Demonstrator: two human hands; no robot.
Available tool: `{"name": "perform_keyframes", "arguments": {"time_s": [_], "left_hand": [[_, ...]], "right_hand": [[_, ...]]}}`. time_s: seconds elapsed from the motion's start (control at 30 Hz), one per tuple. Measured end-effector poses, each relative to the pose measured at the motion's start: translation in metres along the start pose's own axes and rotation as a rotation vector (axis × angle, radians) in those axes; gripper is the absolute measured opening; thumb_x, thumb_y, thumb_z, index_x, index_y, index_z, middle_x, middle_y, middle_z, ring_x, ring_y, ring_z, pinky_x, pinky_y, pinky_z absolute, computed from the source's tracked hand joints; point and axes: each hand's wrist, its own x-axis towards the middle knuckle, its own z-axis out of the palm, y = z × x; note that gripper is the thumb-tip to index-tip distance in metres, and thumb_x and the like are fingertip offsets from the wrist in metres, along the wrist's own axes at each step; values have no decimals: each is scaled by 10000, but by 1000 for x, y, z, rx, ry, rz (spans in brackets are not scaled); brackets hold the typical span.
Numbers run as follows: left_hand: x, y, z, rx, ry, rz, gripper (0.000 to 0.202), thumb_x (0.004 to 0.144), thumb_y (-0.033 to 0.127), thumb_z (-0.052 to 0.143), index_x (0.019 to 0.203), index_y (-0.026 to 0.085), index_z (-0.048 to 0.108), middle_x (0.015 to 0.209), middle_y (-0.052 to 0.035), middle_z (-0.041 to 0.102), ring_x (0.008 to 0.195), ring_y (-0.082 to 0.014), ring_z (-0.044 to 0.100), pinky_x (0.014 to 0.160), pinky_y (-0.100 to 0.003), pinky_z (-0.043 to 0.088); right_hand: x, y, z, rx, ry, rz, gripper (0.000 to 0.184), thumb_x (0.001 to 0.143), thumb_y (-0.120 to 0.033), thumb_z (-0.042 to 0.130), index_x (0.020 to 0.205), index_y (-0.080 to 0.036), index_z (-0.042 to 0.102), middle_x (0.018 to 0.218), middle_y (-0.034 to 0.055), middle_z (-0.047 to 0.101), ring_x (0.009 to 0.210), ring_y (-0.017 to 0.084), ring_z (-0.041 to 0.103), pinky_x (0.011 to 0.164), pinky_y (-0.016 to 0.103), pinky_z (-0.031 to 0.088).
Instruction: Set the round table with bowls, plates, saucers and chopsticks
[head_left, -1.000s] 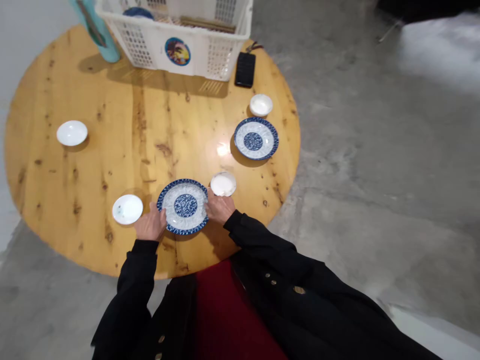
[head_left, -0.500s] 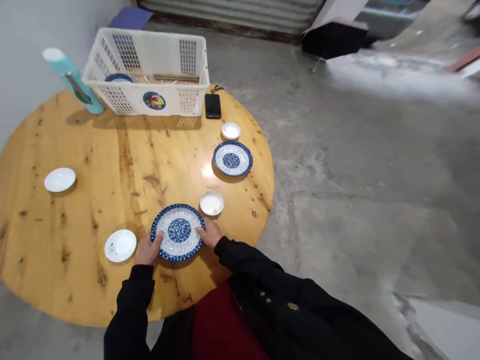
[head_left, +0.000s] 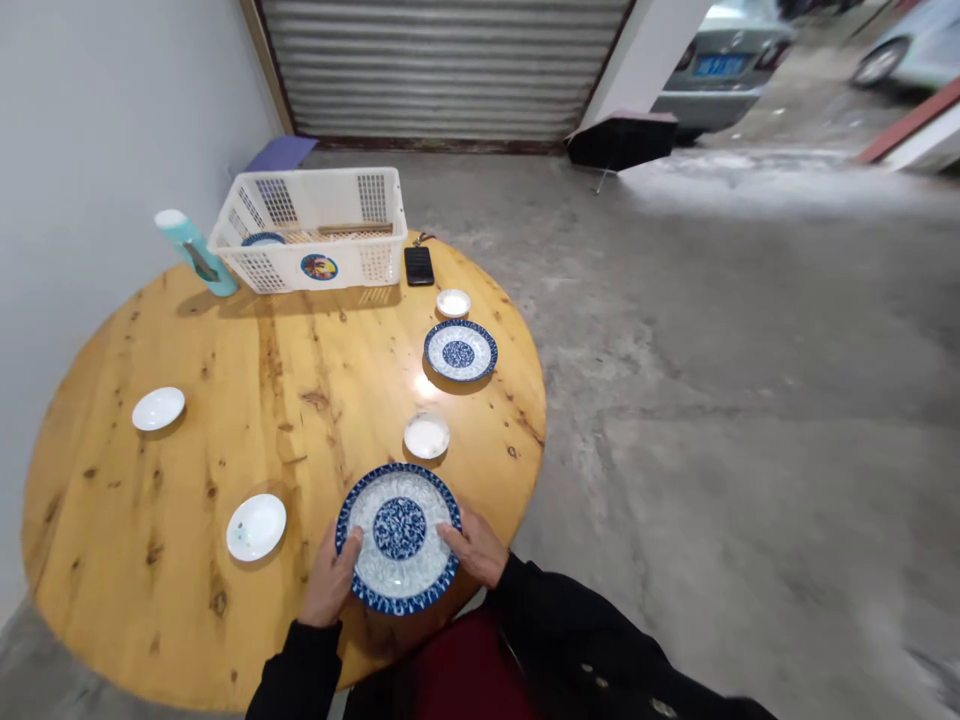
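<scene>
Both hands grip a blue-and-white patterned plate (head_left: 400, 540) by opposite sides, above the table's near edge. My left hand (head_left: 332, 575) has its thumb over the left rim, fingers hidden underneath. On the right rim, my right hand (head_left: 474, 543) presses its thumb on top, its other fingers partly out of sight. Just beyond the plate lies a small white dish (head_left: 427, 436). Left of my left hand is another white dish (head_left: 256, 527) with small greenish marks. A second blue-and-white plate (head_left: 460, 351) rests farther off at the table's right side.
The round wooden table (head_left: 247, 420) carries a white plastic basket (head_left: 352, 272) with a plate and sticks inside. Beside it stand a turquoise bottle (head_left: 199, 253) and a black phone-like object (head_left: 418, 267). One white dish (head_left: 159, 409) is at left, another small dish (head_left: 453, 303) at the far right.
The held plate has come closer to my body and up, away from the dish on the left. My view has tilted up, showing more of the shutter and the cars.
</scene>
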Motion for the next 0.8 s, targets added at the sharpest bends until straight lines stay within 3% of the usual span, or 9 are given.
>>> {"name": "perform_keyframes", "arguments": {"time_s": [0.07,0.17,0.43,0.53,0.63,0.8], "left_hand": [[-7,10,24,-23,5,-4,580,836,654,500,1145,183,639,1191,-121,706,1185,-312,633,1044,-442,491],[-14,31,76,-91,-1,-6,603,836,655,513,1186,175,619,1203,-130,700,1180,-314,636,1049,-454,490],[-30,101,269,-246,-35,-83,683,787,698,580,1159,128,639,1146,-158,712,1157,-352,627,1023,-500,488],[-30,127,328,-268,-64,-52,651,813,688,557,1137,130,640,1135,-142,708,1121,-327,632,1029,-479,477],[-23,148,364,-207,-76,-25,580,841,650,541,1070,126,639,1080,-124,709,1121,-308,615,1051,-454,452],[-7,174,385,-61,-59,-36,401,911,532,473,961,167,629,957,-67,701,1113,-270,596,1048,-407,442]], "right_hand": [[-5,12,-21,132,15,-18,333,850,-407,510,1062,-184,636,954,89,719,917,250,666,846,374,527],[-11,37,-68,225,50,-38,337,853,-429,497,1057,-198,634,977,92,730,945,261,678,855,383,542],[-33,120,-257,93,-4,17,392,887,-452,439,1100,-158,587,931,104,734,837,248,685,775,352,532],[-34,149,-315,73,-3,42,433,872,-481,463,1105,-143,600,981,128,735,893,267,684,810,367,538],[-27,168,-356,125,-20,47,456,869,-479,495,1148,-137,607,1076,141,728,988,272,678,879,371,538],[-1,178,-391,213,-45,46,448,865,-483,536,1138,-141,633,1099,138,727,1009,273,677,906,378,541]]}}
